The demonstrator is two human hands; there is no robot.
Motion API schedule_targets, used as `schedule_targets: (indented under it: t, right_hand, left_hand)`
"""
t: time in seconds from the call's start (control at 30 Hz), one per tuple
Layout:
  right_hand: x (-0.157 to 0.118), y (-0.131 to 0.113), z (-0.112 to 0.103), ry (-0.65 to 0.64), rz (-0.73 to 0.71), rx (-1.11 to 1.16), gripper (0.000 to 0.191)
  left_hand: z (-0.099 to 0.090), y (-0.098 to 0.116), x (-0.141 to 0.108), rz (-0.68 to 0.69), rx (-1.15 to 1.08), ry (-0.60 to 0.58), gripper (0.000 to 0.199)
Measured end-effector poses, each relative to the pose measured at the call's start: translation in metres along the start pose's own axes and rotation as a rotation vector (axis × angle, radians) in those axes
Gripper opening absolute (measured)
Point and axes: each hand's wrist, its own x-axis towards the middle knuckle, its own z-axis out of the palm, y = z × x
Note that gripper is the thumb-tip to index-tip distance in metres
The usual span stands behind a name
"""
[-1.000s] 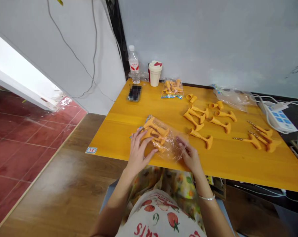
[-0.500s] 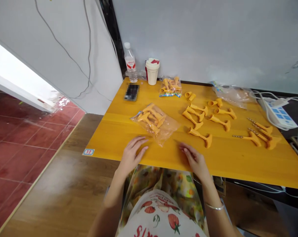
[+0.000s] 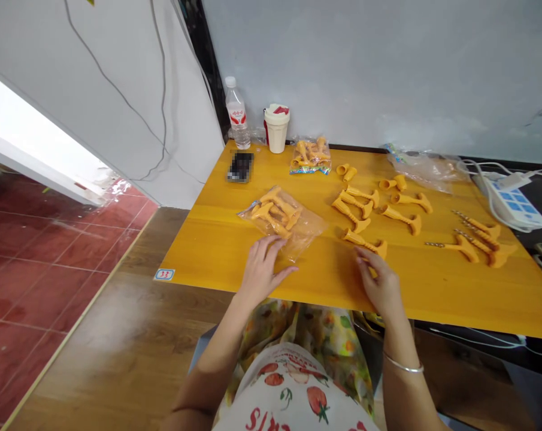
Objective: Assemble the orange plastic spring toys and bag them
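Note:
My left hand (image 3: 262, 267) is open, its fingertips at the near edge of a clear plastic bag (image 3: 307, 230). Several yellow T-handled pieces (image 3: 275, 209) lie inside that bag. My right hand (image 3: 382, 281) hovers over the table's near side with loosely bent fingers apart, holding nothing that I can see. Just beyond its fingertips is a yellow T-handled piece with a sleeve (image 3: 359, 241), partly covered by the hand. More such pieces (image 3: 400, 219) lie loose behind it. To the right are several yellow T-handles with spiral metal bits (image 3: 466, 247).
At the back stand a water bottle (image 3: 238, 117) and a lidded cup (image 3: 277, 131), with a phone (image 3: 241, 167) in front. A second filled bag (image 3: 311, 157) lies near the wall. An empty-looking plastic bag (image 3: 427, 170) and a power strip (image 3: 515, 203) with cables are at the right.
My left hand has moved right and forward to the bag's near edge. My right hand has shifted right, towards the loose yellow pieces.

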Motion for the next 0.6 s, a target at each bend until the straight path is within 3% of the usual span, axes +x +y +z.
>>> schedule_targets:
  t: [0.07,0.17,0.23,0.37,0.47,0.6]
  right_hand:
    - [0.005,0.009,-0.013,0.096,-0.015,-0.123,0.039]
    - [0.003,0.013,-0.019,0.122,-0.027,-0.189,0.039]
    - [-0.003,0.009,-0.01,0.079,-0.035,-0.142,0.038]
    - [-0.013,-0.012,0.028,-0.053,-0.091,0.033,0.033]
    - [-0.011,-0.03,0.052,-0.115,-0.155,0.116,0.032]
    - [-0.001,-0.04,0.065,-0.151,-0.178,0.159,0.035]
  left_hand:
    - [0.012,0.006,0.012,0.027,0.073,-0.03,0.074]
    - [0.027,0.008,0.023,0.017,0.165,-0.121,0.06]
    - [0.034,0.007,0.024,-0.005,0.21,-0.155,0.046]
    - [0.038,0.013,0.014,-0.009,0.266,-0.169,0.043]
    - [0.031,0.024,0.005,-0.016,0.236,-0.205,0.05]
    - [-0.002,0.019,0.0,0.078,-0.016,-0.276,0.071]
